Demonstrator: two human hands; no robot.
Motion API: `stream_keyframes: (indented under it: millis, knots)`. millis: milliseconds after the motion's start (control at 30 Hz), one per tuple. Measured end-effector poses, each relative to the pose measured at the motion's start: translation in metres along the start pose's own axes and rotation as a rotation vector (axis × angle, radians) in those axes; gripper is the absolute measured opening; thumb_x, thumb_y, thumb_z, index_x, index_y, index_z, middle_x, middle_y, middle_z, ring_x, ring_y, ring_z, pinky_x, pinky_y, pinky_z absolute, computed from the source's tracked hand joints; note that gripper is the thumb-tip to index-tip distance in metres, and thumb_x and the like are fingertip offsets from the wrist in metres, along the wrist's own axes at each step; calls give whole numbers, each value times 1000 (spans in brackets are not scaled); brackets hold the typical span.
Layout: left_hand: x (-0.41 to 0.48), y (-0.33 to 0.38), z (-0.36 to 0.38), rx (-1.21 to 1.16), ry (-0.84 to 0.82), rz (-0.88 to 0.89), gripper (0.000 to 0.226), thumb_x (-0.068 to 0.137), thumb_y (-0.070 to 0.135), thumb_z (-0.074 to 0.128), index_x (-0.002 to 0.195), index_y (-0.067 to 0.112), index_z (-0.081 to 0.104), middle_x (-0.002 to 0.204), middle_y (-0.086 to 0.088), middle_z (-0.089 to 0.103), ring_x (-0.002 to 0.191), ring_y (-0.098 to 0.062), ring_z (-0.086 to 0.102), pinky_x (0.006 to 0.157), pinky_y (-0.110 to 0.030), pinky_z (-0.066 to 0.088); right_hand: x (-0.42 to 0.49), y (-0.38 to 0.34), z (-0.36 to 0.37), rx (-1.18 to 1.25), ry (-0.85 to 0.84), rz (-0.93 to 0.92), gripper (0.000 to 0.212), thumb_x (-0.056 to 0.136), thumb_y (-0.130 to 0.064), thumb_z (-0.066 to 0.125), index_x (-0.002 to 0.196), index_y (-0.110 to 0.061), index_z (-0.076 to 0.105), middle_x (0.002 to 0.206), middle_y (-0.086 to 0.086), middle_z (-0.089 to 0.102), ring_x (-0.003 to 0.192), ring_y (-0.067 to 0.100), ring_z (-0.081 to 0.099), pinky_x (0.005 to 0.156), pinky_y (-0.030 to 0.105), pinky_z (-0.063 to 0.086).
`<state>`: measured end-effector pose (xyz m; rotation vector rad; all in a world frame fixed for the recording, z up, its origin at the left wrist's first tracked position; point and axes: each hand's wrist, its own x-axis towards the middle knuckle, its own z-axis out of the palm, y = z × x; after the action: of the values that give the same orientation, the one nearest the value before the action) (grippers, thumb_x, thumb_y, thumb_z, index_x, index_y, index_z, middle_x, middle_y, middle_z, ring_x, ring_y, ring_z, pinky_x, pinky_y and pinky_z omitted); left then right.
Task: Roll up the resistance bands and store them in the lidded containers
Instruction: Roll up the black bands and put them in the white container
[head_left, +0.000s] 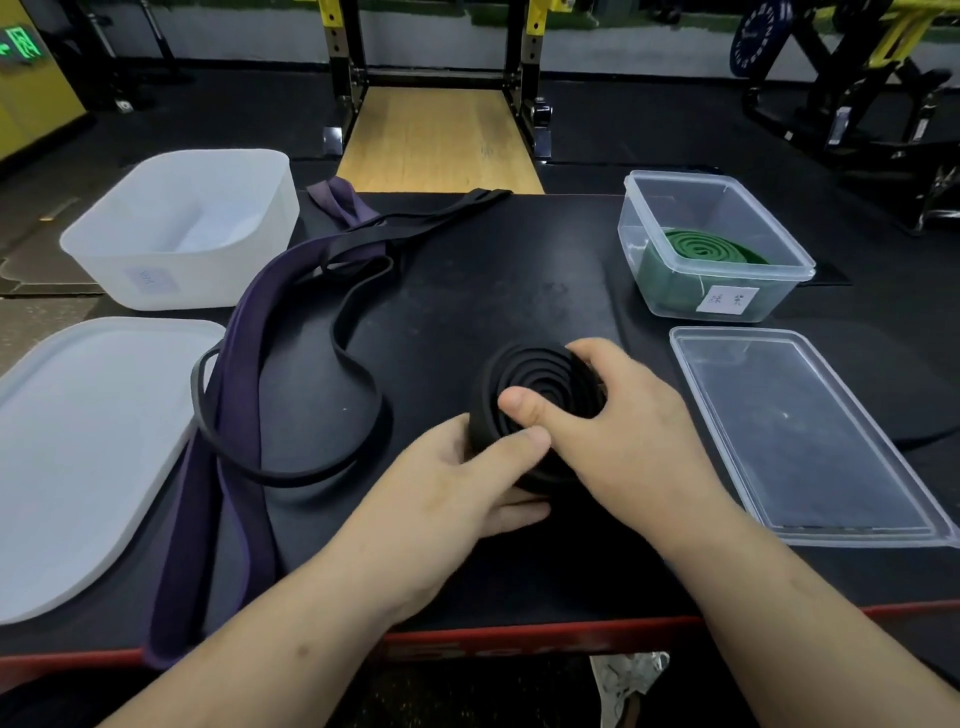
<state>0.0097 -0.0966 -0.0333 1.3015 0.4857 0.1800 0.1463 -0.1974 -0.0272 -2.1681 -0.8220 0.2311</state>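
Black coil (540, 376): a rolled black band at desk (519, 270) centre, toward 6 o'clock. Its spiral face is tilted up, and it is held between both hands.
Left grip (457, 483): clasps the coil's near-left rim, thumb over the edge and fingers beneath.
Right grip (618, 415): curled round the far-right rim, thumb pressing on the spiral face.
Handling (judged): rubbery, springy and fairly light. The wraps probably want to unwind, so squeeze across the outer wrap and keep a thumb on the face. Holding it by the centre alone may let it telescope.
Loose end: hidden by the hands, so whether it is tucked cannot be told.
Clear container (670, 291): at 1 o'clock of the coil, open, with a green coil (696, 247) lying flat inside. Its clear lid (810, 441) lies at 3 o'clock.
White tub (208, 280): at 10 o'clock, open. Its white lid (88, 441) lies at 9 o'clock.
Unrolled: a purple band (244, 364) and a thin black band (363, 371) lie tangled between 9 and 11 o'clock.
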Motion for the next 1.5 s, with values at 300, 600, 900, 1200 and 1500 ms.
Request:
stream_keyframes:
  millis: [300,600,900,1200,1500]
  knots:
    - [2,8,-11,686,291,128,13,89,47,68,94,50,57,81,24,72,63,2,67,60,-16,50,4,13,7,-132,-64,-80,63,93,-62,58,149,-37,49,134,-12,53,124,1,45,90,7,28]
    - [5,-4,-31,1152,267,273,71,97,57,50,158,48,15,150,21,34,139,-4,31,117,-29,28,5,25,11,-123,-190,-133,59,104,-50,43,160,-42,25,155,-17,39,147,2,30,113,20,25]
    - [13,-19,-25,1288,229,348,64,98,45,22,162,37,16,167,13,14,149,-3,10,117,-25,9,1,35,9,-8,4,-177,46,98,-42,58,143,-30,58,140,-25,47,132,-11,39,113,13,31]
    - [18,-23,-19,1208,231,321,61,104,47,38,160,31,22,169,15,6,151,0,6,120,-30,7,25,36,-9,-2,-116,13,34,107,-23,45,126,-45,63,118,-24,67,105,2,62,84,15,45]
    - [17,-19,-16,1353,144,307,57,107,39,26,159,51,6,170,16,-3,151,-3,1,119,-38,11,32,46,-26,-80,-217,-18,40,101,-10,57,124,-42,67,119,-9,60,101,8,57,88,19,40]
